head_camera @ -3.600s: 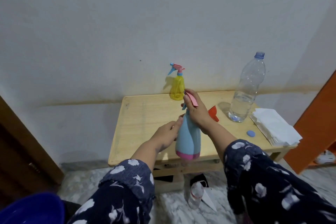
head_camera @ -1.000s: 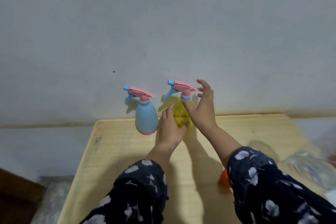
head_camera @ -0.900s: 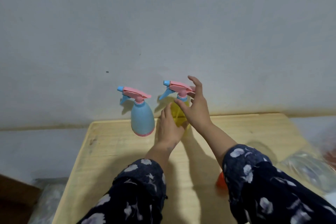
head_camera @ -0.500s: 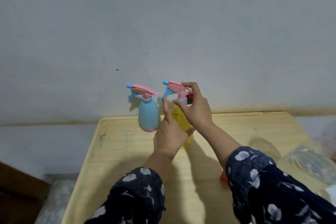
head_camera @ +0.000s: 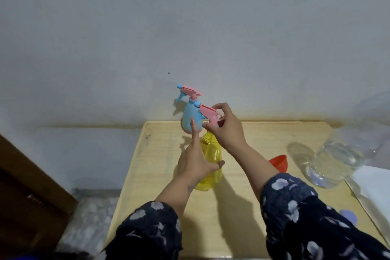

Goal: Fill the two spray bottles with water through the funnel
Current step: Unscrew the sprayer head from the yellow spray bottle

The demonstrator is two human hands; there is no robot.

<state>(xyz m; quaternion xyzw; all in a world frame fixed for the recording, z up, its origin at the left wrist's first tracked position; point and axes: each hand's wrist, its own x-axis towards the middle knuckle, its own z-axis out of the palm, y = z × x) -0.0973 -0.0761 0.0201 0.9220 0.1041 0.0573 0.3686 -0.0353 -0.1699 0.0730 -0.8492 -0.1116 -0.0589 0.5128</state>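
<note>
- A pale grey wall (head_camera: 190,27) fills the upper view, a stained band along its foot behind the wooden table (head_camera: 253,207).
- A dark wooden panel (head_camera: 27,186) stands at the left.
- The clear water bottle (head_camera: 337,164) stands blurred at the table's right, white paper (head_camera: 373,186) beside it.
- The yellow spray bottle (head_camera: 211,167) now stands mid-table, pulled forward from the wall; left hand (head_camera: 195,160) grips its body, forefinger straight.
- The blue spray bottle (head_camera: 190,118) remains at the back edge.
- Right hand (head_camera: 226,131) pinches the pink trigger head (head_camera: 209,113), now closed on it rather than spread.
- The red funnel (head_camera: 278,162) lies right of the forearm.
</note>
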